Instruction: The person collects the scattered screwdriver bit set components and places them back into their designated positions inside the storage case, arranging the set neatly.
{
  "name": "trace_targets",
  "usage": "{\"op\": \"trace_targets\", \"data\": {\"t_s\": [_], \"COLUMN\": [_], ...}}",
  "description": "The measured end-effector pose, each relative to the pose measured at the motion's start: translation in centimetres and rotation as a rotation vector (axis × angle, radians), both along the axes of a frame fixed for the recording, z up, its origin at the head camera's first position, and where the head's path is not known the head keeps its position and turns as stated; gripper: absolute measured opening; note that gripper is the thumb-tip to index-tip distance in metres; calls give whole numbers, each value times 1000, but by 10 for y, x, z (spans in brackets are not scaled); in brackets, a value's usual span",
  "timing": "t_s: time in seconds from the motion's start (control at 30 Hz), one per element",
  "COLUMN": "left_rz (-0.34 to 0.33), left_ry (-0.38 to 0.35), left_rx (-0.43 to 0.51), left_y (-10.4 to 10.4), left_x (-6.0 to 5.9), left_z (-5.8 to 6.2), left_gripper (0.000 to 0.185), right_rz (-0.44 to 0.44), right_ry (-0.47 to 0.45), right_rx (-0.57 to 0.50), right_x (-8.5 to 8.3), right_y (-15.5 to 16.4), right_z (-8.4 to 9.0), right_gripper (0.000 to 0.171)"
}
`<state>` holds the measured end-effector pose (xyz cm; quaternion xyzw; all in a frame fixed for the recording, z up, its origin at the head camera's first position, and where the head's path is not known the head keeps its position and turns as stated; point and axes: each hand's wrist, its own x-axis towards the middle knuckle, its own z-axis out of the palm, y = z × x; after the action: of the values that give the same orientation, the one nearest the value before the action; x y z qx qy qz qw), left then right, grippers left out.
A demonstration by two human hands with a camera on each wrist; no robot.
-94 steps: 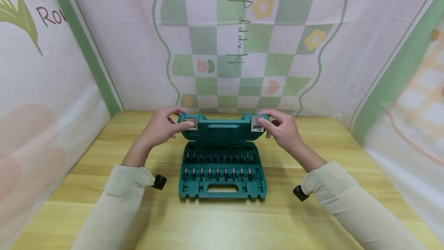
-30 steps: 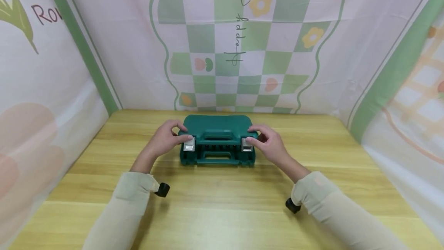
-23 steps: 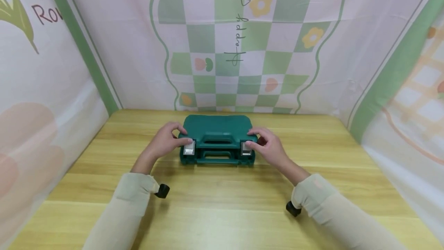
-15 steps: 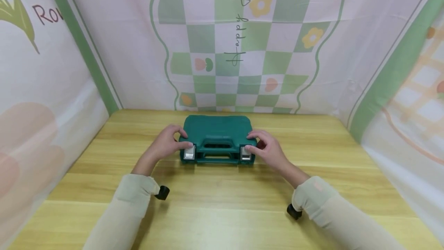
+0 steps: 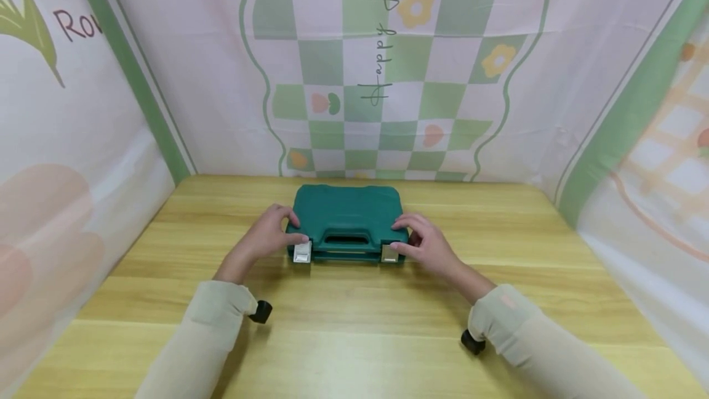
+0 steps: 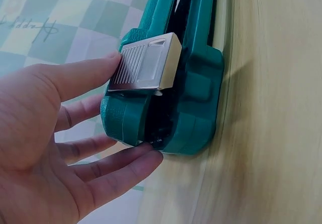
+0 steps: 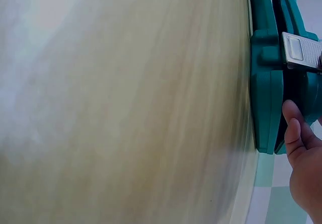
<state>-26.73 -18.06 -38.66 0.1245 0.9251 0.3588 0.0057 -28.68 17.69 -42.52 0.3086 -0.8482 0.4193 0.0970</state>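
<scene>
A green plastic socket set case (image 5: 346, 209) lies on the table with its lid nearly down. A narrow gap shows between lid and base in both wrist views. My left hand (image 5: 264, 236) grips the lid's left front corner, its thumb at the silver left latch (image 5: 301, 252). At the opposite corner, my right hand (image 5: 432, 245) holds the lid with its thumb on the right latch (image 5: 390, 253). Both latches hang unfastened over the front edge. In the right wrist view, fingertips of the right hand (image 7: 306, 168) reach the gap. The lid hides the sockets inside.
The wooden table (image 5: 354, 331) extends in front of the case and to both sides. A checkered curtain (image 5: 362, 60) hangs behind its far edge. Fabric walls rise at left and right. Black wrist cameras stick out from both sleeves.
The case stood open earlier, its rows of sockets showing. Both hands have swung the lid forward and down over the base, and the gap has narrowed steadily.
</scene>
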Motion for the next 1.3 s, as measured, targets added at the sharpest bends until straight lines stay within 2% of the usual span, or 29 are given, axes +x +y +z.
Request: {"op": "trace_targets", "data": {"t_s": [0.2,0.57,0.67,0.8,0.93,1.1,1.2,1.3], "left_rz": [6,-21,-40,-98,-148,-157,-161,-165], "left_ry": [-17,-39,-44,-49,-60,-77,-86,-75], "left_rx": [-37,-95,-100,-137,-172,-203,-239,-267], "left_y": [1,1,1,2,4,8,11,14], "left_x": [1,1,1,1,-1,-3,-4,-5], "left_z": [-2,-10,-11,-12,-17,-23,-26,-27], "left_gripper": [32,50,60,80,97,106,109,110], "right_rz": [-2,-3,-13,-17,0,53,72,77], "right_ry": [22,5,-15,7,25,-44,-65,-65], "right_rx": [50,96,132,217,333,494,563,588], "right_x": [0,1,1,0,-1,-3,-3,-2], "right_y": [-1,-1,-2,-3,-2,-4,-7,-10], "right_z": [-2,-5,-3,1,7,11,11,12], "right_gripper": [32,31,32,37,56,87,97,101]}}
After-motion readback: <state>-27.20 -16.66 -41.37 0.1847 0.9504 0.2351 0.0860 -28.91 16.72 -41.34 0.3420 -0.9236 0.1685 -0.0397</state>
